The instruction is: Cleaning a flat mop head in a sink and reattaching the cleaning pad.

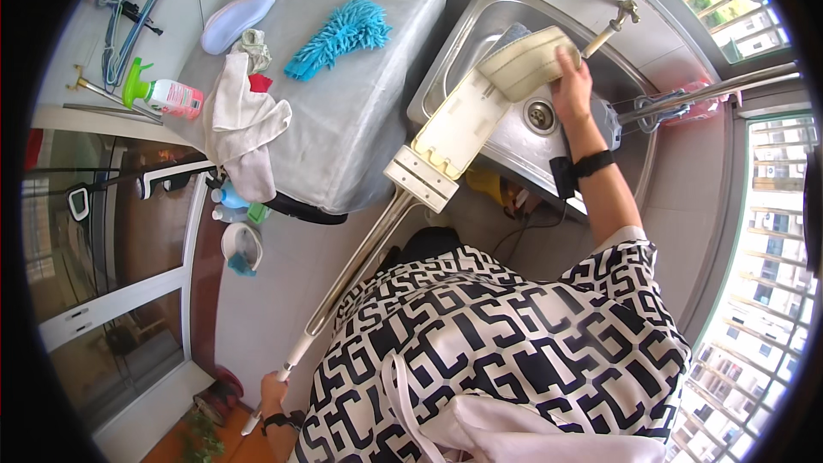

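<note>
My right hand point(572, 91), wearing a black wrist strap, grips one end of a cream-coloured mop pad point(524, 65) above the stainless steel sink point(427, 93). Its other end lies against the white plate of a flat mop point(464, 116), while much of that plate is bare. The plate reaches over the sink's near-left rim. From the mop's hinge block point(421, 179) a metal handle point(352, 267) slants down to the left. My left hand point(274, 392) holds this handle near its far end. Part of the left hand's fingers is hidden.
A brass tap point(618, 22) juts from the wall over the sink. On the grey-covered surface point(334, 122) to the left lie a blue chenille mitt point(341, 38), a white cloth point(241, 122) and a spray bottle point(167, 96). A metal rail point(714, 91) crosses at the right.
</note>
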Demonstrator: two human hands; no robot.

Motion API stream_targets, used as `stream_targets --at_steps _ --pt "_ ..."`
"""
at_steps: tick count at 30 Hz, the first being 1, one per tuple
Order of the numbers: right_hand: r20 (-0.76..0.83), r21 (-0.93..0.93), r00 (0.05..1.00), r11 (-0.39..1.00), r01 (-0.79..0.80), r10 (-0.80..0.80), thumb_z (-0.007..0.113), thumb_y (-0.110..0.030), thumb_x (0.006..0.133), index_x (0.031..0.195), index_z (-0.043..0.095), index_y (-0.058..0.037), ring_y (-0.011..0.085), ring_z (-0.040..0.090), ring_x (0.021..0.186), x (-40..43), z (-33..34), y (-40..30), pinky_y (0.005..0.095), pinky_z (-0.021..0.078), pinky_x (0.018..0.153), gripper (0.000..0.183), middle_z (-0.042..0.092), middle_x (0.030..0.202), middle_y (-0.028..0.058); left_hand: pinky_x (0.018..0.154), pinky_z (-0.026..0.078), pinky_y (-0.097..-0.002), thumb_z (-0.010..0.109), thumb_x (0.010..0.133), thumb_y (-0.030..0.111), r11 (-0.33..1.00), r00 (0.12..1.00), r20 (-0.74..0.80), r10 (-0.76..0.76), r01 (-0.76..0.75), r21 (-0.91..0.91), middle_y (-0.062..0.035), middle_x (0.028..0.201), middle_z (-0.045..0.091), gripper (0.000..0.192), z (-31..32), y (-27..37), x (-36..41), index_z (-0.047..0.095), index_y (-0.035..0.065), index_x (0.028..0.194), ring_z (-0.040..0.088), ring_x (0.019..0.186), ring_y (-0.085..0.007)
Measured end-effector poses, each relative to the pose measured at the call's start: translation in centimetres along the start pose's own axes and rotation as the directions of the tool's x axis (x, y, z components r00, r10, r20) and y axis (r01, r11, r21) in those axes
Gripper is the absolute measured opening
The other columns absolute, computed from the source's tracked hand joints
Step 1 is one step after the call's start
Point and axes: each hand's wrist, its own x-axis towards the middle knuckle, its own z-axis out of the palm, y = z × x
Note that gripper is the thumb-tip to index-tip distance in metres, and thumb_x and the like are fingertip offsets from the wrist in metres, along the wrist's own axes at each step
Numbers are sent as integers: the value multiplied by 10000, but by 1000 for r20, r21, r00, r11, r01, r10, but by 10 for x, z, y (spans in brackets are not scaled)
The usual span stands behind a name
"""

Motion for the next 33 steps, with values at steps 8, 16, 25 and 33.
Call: stream_targets --at_steps 8,16,25,33 --pt "224 -500 966 866 -1 131 615 -182 735 990 528 44 153 559 769 -29 21 48 268 445 720 352 600 852 84 706 450 -316 747 638 268 816 982 183 54 62 -574 -117 855 614 525 -57 113 -13 546 -20 1029 583 783 -235" --pt "217 -633 975 767 107 43 589 -206 759 977 518 47 199 584 788 -28 24 73 306 451 728 341 617 853 153 670 427 -311 627 752 418 878 945 216 246 -123 -463 -126 808 579 465 -62 223 24 513 -8 900 546 752 -193" --pt "215 -388 967 921 -43 136 573 -145 788 1010 510 13 177 569 720 -58 44 80 305 457 666 280 609 803 88 730 440 -319 665 697 483 723 938 -67 340 -306 -620 -150 839 598 563 -52 320 60 544 -12 936 569 809 -205" --pt "663 -664 710 250 704 -237 659 -158 665 1304 393 -247 303 315 1244 -62 56 67 444 211 1047 698 408 1313 57 548 424 -258 675 714 458 790 966 40 257 -186 -584 -32 609 572 457 -80 340 47 634 4 750 530 589 -95"
